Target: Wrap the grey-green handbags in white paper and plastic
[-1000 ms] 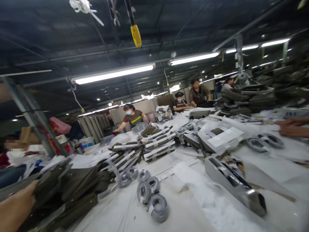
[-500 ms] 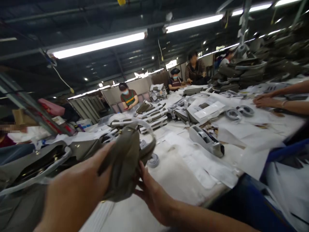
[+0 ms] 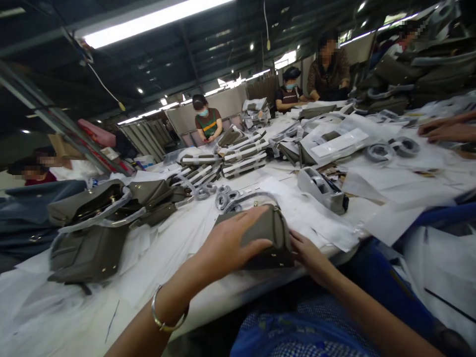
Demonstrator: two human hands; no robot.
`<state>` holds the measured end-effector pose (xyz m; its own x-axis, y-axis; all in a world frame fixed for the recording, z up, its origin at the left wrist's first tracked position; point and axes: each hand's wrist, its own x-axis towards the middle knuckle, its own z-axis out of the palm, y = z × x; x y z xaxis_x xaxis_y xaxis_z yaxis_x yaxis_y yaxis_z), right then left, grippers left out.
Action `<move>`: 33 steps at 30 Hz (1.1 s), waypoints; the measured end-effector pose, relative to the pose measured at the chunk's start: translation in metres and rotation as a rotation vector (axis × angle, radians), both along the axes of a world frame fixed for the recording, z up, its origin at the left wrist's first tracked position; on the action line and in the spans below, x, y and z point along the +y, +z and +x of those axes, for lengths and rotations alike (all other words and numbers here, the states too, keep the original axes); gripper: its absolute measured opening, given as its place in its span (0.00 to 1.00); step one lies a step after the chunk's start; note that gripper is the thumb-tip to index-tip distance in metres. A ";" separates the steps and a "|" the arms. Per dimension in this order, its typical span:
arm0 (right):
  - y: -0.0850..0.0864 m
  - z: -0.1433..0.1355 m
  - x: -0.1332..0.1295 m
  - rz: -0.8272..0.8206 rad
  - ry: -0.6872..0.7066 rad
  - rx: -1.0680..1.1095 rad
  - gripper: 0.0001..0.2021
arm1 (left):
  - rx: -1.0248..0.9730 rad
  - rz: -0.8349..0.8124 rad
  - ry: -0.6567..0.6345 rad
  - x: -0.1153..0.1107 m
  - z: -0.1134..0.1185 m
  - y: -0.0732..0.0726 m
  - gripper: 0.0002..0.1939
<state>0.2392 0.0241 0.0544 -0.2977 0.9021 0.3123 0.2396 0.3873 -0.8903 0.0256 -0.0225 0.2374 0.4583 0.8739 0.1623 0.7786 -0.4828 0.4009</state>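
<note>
An olive-grey handbag (image 3: 265, 230) with small gold fittings rests at the table's near edge, its wrapped handle rising behind it. My left hand (image 3: 232, 238) lies over its top and side, thumb and fingers gripping it. At the bag's right end, my right hand (image 3: 308, 250) holds the side, its fingertips partly hidden behind the bag. Coiled straps in clear wrap (image 3: 225, 198) lie just beyond the bag. A grey tape dispenser (image 3: 322, 191) stands to the right, past white wrapping sheets (image 3: 308, 218).
More olive handbags (image 3: 87, 250) sit at the left, beside blue-grey ones (image 3: 31, 218). Stacked flat pieces (image 3: 243, 161) stand mid-table. A co-worker's hands (image 3: 448, 129) rest at the far right. Below them is a blue-sided bin (image 3: 386, 282). Other people work across the table.
The handbag has come down from in front of me to the table's near edge, moving right, with both hands still on it. My view has tilted down and shifted left.
</note>
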 end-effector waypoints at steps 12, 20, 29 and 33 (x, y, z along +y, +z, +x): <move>-0.004 0.013 -0.012 0.544 0.235 -0.673 0.33 | 0.402 0.051 0.174 -0.013 -0.079 -0.140 0.44; 0.028 0.005 0.040 0.596 0.435 -0.784 0.34 | 0.395 0.167 0.308 -0.050 -0.064 -0.125 0.29; -0.025 -0.023 0.042 0.633 0.440 -0.801 0.37 | 0.409 0.110 0.141 -0.017 -0.070 -0.186 0.28; -0.045 -0.016 0.034 0.615 0.421 -0.800 0.37 | 0.356 0.126 0.130 -0.032 -0.069 -0.204 0.31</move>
<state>0.2234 0.0576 0.0093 -0.8634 0.4364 0.2532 0.4068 0.8990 -0.1621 -0.0435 -0.0543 0.0333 0.3918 0.9118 0.1232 0.9162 -0.3989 0.0389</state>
